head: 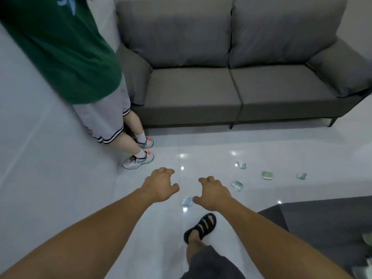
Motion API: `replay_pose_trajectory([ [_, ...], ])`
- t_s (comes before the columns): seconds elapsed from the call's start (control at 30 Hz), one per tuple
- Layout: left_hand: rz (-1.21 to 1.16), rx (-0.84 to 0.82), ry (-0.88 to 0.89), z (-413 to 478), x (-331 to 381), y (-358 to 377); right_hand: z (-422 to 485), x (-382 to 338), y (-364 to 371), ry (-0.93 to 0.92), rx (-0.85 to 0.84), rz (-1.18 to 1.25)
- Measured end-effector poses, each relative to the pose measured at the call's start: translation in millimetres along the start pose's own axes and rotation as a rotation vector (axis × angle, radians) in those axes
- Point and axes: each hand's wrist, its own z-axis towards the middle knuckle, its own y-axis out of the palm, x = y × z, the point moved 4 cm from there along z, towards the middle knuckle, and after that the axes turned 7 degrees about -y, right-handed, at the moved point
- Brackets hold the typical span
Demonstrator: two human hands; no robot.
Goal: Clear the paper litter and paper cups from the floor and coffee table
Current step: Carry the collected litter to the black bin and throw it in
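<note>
Since neither hand holds anything, the step in hand looks like the first reach, for the nearest small crumpled scrap of pale blue-white paper (187,201). It lies on the glossy white tile floor (221,143), showing between the two hands and just beside the thumb of the right hand (213,193). Both grips are spread, fingers loosely hooked around nothing, and the left hand (161,186) hovers a little farther out. To do it well, I would bend low and pinch the scrap by a raised fold rather than scrape at the slick tile. Then work rightward to the four other scraps (237,185), scattered toward the grey fabric two-seat sofa (241,87) and apart from either grip.
</note>
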Motion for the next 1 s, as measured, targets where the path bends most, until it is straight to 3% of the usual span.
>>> replay_pose_trajectory([
  [0.23,0.053,-0.124,0.049,155.1,45.9,3.3,116.6,71.9,-13.9,0.111,-0.059,0.104],
  [0.4,0.075,-0.252,0.051,260.5,47.6,56.4,191.4,119.3,31.2,0.230,-0.063,0.241],
  [0.7,0.155,-0.440,0.163,464.9,7.6,255.1,358.7,175.8,237.7,0.399,-0.143,0.368],
  [1.0,0.242,-0.504,0.222,597.1,-58.0,435.8,505.0,197.2,454.7,0.301,-0.189,0.247],
])
